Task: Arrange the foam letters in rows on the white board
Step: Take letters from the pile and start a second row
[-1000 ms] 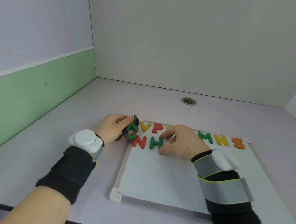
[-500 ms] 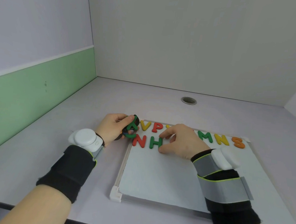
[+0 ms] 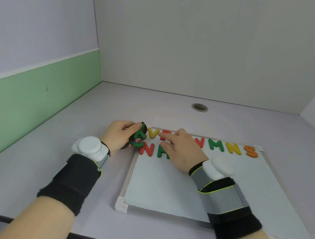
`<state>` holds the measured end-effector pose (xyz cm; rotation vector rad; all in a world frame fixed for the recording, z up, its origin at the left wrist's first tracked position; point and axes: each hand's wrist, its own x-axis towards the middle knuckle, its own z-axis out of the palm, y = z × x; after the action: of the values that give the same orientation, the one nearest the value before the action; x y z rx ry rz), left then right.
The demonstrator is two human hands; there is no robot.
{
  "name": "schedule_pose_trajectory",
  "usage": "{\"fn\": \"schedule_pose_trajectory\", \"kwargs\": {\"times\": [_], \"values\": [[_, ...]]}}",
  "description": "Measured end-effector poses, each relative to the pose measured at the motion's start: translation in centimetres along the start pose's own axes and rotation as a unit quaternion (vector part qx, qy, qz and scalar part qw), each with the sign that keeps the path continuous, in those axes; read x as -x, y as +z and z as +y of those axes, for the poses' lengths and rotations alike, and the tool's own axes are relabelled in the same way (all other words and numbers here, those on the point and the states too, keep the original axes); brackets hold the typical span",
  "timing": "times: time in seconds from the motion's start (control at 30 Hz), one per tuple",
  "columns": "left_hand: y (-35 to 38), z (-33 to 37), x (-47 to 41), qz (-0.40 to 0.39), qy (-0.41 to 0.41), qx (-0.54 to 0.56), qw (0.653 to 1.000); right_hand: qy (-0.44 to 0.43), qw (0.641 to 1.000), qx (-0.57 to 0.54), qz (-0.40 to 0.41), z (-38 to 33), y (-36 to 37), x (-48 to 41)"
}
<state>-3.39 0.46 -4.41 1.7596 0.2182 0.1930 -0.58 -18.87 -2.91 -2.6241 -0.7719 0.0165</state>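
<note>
Foam letters are gripped in the left hand, row two's barely started, so one likely gets pinched out by the empty, loose-fingered right hand.

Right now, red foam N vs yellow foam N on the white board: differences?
Red foam N starts the second row by the left edge; yellow foam N sits in the top row near its right end. Red N is close to the right hand; yellow N is clear of it. Both lie flat on the white board.
</note>
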Motion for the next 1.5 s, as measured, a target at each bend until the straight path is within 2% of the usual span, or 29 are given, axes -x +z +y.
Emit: {"fn": "schedule_pose_trajectory", "kwargs": {"times": [0.13,0.57,0.87,1.07,1.33,1.5], "values": [[-0.1,-0.1,-0.1,0.0,0.004,-0.005,1.0,0.0,0.998,0.059,-0.001,-0.2,0.4,-0.1],[0.0,0.0,0.1,0.005,0.017,-0.012,1.0,0.0,0.998,0.055,-0.004,0.1,0.4,-0.3],[0.5,0.8,0.3,0.028,0.068,-0.007,0.997,-0.024,0.998,-0.047,0.043,-0.2,-0.7,0.0],[2.6,2.2,0.9,-0.016,0.089,-0.024,0.996,-0.06,0.987,-0.133,0.068,-0.2,-2.8,0.9],[5.9,4.0,0.9,-0.086,0.092,-0.034,0.991,-0.105,0.985,-0.001,0.134,2.8,-4.2,2.4],[7.0,4.7,0.5,-0.109,0.069,-0.03,0.991,-0.087,0.976,-0.088,0.181,4.0,-3.8,2.5]]}}
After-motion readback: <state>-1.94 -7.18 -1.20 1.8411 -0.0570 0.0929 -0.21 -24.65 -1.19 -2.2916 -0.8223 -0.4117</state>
